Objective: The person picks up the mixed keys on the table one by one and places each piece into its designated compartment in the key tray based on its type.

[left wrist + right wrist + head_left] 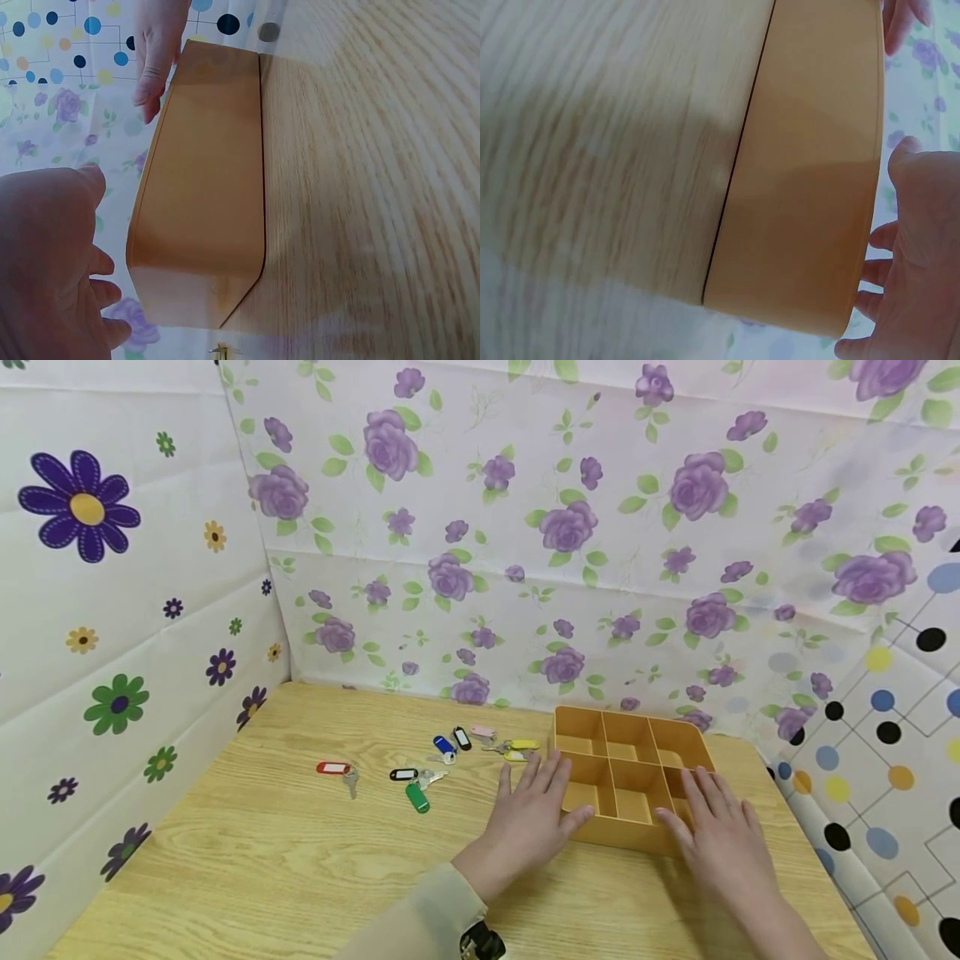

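Note:
An orange organizer box (pixel 622 833) with several compartments stands at the right of the table, its compartments facing up. My left hand (pixel 528 818) is at its front left corner, fingers extended over the left edge. At the front right corner, my right hand (pixel 726 847) has its fingers stretched over the rim. Both wrist views show the box's smooth front wall (pixel 199 165) beside the hands; whether the fingertips touch it I cannot tell. Nearest the left hand lie keys with yellow tags (pixel 523 744).
Left of the box lie keys with a pink tag (pixel 483 732), a blue tag (pixel 444 744), black tags (pixel 403 774) and a green tag (pixel 417 797). Farther left is a key with a red tag (pixel 333 767). Patterned cloth walls (pixel 465 568) border the wooden table (pixel 247 852).

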`<action>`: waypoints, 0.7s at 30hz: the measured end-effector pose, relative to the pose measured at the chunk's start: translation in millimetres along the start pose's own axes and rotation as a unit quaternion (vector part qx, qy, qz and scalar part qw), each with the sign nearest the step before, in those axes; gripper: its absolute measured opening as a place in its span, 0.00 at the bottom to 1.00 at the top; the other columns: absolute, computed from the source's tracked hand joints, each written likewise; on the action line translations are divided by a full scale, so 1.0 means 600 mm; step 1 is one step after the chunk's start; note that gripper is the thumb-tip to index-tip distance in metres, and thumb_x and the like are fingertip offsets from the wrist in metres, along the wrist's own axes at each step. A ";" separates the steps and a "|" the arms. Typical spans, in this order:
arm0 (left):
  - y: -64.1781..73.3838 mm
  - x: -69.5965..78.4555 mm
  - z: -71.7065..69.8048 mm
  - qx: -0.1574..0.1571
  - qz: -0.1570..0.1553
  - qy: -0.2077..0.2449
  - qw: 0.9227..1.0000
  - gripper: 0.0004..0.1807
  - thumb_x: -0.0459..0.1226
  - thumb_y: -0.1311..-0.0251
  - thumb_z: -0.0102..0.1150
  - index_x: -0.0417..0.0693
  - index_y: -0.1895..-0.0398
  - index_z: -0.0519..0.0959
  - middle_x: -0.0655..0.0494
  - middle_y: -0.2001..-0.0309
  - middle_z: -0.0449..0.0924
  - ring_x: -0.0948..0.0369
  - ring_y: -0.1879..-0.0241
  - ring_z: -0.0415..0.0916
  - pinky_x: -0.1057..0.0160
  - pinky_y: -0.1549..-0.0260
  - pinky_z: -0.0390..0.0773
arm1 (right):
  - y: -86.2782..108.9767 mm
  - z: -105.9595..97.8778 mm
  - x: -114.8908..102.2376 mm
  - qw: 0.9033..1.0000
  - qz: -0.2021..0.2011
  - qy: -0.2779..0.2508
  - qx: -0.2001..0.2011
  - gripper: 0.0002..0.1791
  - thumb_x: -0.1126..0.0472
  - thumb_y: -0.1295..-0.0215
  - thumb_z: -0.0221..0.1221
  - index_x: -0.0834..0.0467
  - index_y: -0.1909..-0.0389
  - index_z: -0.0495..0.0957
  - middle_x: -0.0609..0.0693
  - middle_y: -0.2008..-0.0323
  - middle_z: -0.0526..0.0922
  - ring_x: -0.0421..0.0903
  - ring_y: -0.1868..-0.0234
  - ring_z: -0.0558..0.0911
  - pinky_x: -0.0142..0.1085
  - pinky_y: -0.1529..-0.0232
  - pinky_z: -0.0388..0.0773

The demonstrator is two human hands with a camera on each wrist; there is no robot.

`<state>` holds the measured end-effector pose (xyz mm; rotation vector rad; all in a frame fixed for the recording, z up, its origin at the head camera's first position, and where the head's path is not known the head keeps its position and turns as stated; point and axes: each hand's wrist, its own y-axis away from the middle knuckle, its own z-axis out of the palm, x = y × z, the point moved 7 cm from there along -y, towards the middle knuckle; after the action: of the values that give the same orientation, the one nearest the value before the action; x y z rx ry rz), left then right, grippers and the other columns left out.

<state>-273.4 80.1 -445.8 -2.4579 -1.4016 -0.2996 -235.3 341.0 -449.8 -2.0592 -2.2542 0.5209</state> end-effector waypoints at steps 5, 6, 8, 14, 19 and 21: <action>-0.001 0.000 0.004 -0.003 0.000 -0.005 1.000 0.48 0.71 0.18 0.28 0.53 0.08 0.53 0.54 0.10 0.44 0.49 0.12 0.40 0.29 0.19 0.44 | 0.001 0.007 0.020 0.999 0.015 -0.012 -0.029 0.47 0.34 0.11 0.45 0.64 0.11 0.49 0.72 0.15 0.50 0.74 0.15 0.46 0.75 0.21 0.36; -0.001 0.000 0.004 -0.003 0.000 -0.006 1.000 0.48 0.71 0.18 0.27 0.53 0.08 0.53 0.54 0.10 0.44 0.49 0.12 0.40 0.29 0.19 0.44 | 0.001 0.008 0.023 0.999 0.017 -0.015 -0.032 0.47 0.34 0.11 0.45 0.64 0.11 0.49 0.73 0.15 0.50 0.74 0.15 0.46 0.75 0.21 0.36; -0.003 0.000 0.006 -0.003 0.000 -0.006 1.000 0.48 0.71 0.18 0.27 0.53 0.09 0.53 0.54 0.10 0.44 0.49 0.12 0.40 0.29 0.19 0.45 | 0.000 0.009 0.028 0.999 0.019 -0.018 -0.038 0.47 0.33 0.11 0.44 0.65 0.11 0.50 0.73 0.15 0.51 0.75 0.15 0.46 0.76 0.22 0.39; -0.004 -0.001 0.010 -0.002 -0.002 -0.004 1.000 0.48 0.71 0.19 0.26 0.52 0.09 0.55 0.53 0.10 0.47 0.48 0.12 0.41 0.29 0.19 0.45 | -0.005 0.012 0.040 0.997 0.020 -0.036 -0.060 0.47 0.34 0.11 0.45 0.66 0.12 0.50 0.75 0.16 0.49 0.77 0.16 0.46 0.76 0.24 0.48; -0.005 -0.004 0.017 -0.001 -0.006 -0.009 1.000 0.48 0.71 0.19 0.26 0.52 0.09 0.56 0.53 0.11 0.49 0.49 0.12 0.41 0.28 0.20 0.45 | -0.004 0.013 0.050 0.996 0.032 -0.049 -0.068 0.49 0.33 0.12 0.45 0.68 0.12 0.48 0.76 0.15 0.44 0.78 0.17 0.46 0.78 0.26 0.51; -0.006 -0.005 0.019 0.001 -0.006 -0.013 1.000 0.48 0.71 0.18 0.27 0.52 0.09 0.56 0.54 0.10 0.49 0.49 0.12 0.42 0.28 0.20 0.46 | -0.004 0.013 0.055 0.995 0.041 -0.053 -0.073 0.51 0.32 0.12 0.45 0.69 0.12 0.46 0.76 0.15 0.43 0.80 0.18 0.47 0.79 0.27 0.52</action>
<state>-277.5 83.4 -456.7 -2.4623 -1.4268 -0.2691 -243.5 371.3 -462.6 -2.2534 -2.3398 0.4946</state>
